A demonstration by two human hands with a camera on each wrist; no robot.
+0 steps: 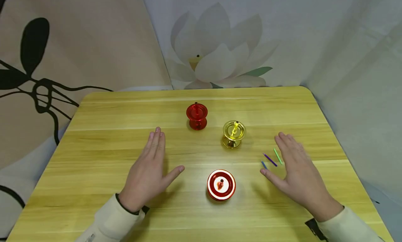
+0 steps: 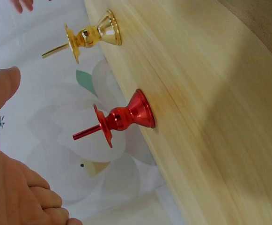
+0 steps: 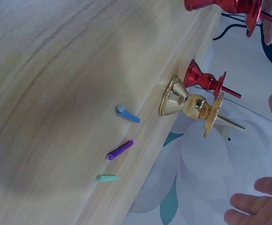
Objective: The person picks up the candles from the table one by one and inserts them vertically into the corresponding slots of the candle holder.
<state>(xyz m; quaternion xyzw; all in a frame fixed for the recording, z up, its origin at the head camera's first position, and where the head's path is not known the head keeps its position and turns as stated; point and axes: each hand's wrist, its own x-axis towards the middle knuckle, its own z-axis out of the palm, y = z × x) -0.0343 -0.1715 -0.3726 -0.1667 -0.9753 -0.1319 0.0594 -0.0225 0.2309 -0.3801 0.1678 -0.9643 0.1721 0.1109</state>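
My left hand (image 1: 146,175) is held above the table left of the near red candle holder (image 1: 221,186), fingers straight and thumb out. On the other side, my right hand (image 1: 299,172) has its fingers extended beside three small candle-like sticks: blue (image 3: 128,114), purple (image 3: 120,150) and green (image 3: 107,178). In the head view its thumb partly covers the blue one. Neither hand holds anything. A gold candle holder (image 1: 232,140) stands upright between the hands, farther back. Behind it to the left is another upright red candle holder (image 1: 197,118). Each holder has a thin upright stem.
The wooden table (image 1: 94,140) has rounded far corners. A hanging cloth with a printed flower (image 1: 220,50) is behind it, and dark printed leaves and stems (image 1: 34,46) show at the left.
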